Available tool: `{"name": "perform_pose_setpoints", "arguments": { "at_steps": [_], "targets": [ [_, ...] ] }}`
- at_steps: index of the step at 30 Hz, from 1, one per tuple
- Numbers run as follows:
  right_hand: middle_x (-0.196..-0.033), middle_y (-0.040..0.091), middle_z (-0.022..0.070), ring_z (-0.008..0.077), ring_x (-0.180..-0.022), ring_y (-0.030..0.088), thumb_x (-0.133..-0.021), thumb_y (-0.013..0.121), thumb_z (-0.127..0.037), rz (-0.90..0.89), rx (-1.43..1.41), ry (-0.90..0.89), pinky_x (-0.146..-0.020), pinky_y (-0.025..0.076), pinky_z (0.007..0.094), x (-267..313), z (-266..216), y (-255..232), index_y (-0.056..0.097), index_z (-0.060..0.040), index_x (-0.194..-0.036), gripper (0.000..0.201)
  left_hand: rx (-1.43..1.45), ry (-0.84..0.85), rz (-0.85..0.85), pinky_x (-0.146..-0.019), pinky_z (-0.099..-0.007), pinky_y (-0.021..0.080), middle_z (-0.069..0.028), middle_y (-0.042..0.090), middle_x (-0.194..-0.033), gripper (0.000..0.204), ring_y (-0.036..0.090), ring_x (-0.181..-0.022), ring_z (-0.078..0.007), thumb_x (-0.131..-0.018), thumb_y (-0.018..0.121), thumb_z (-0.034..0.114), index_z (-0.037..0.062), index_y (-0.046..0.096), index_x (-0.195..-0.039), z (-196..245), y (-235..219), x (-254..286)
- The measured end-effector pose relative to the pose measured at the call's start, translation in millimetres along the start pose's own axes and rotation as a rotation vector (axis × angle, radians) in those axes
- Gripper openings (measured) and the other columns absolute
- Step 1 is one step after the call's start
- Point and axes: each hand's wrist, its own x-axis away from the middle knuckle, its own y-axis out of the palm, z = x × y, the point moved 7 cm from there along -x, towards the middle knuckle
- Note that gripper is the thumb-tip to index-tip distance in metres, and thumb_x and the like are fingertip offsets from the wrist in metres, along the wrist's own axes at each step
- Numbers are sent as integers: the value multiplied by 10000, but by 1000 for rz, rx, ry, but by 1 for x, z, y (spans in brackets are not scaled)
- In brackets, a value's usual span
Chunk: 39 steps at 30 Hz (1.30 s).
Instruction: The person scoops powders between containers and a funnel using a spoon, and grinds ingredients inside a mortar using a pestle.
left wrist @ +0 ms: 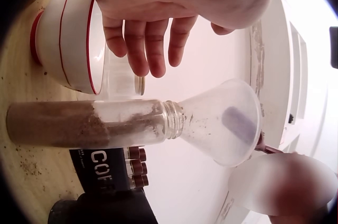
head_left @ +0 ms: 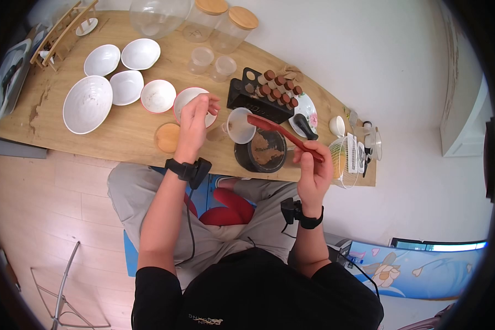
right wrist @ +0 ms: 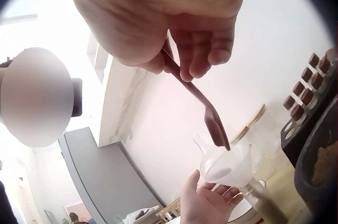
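A clear funnel (head_left: 240,125) stands in the mouth of a glass tube (left wrist: 87,124), which is partly filled with brown powder. My right hand (head_left: 315,175) pinches the handle of a reddish-brown spoon (right wrist: 198,94), whose head is over the funnel's rim. My left hand (head_left: 194,122), fingers loosely extended, is beside the funnel and tube without holding them, above a red-rimmed bowl (left wrist: 74,36). A black round container (head_left: 260,151) with brown powder sits just right of the tube in the head view.
White bowls (head_left: 88,104) stand on the left of the wooden table (head_left: 49,118). A black rack (head_left: 258,104) with several corked tubes is behind the container. Lidded jars (head_left: 228,36) stand at the back; a wire basket (head_left: 344,165) is at the right. A wooden lid (head_left: 167,137) lies near the front edge.
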Motion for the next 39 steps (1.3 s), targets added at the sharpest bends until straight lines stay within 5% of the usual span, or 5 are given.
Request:
{"name": "perform_pose_setpoints", "arguments": {
  "at_steps": [11,26,39],
  "targets": [
    [-898,631,35,80,-799,562,-978,570,-103,103,160,122,-728,460,216,-1,35,-53,595,-13,-1088,144,2,-3,7,-736,-273,445,-71,630,-809,458,545,-774,-125,-1026,407,340,-51,638,-964,3,0,0],
    [-831,612,19,78,-768,576,-969,597,-140,25,165,301,-674,442,207,19,103,-29,598,-21,-1024,131,-3,-20,25,-737,-278,445,-70,628,-810,465,546,-768,-131,-1026,411,344,-58,635,-960,1,-2,0],
    [-817,618,18,56,-726,552,-978,581,-149,42,156,282,-642,433,199,19,102,-32,596,-23,-1015,132,-8,-8,23,-728,-275,443,-69,624,-797,454,546,-762,-131,-1026,408,324,-60,636,-949,4,-1,0]
  ]
}}
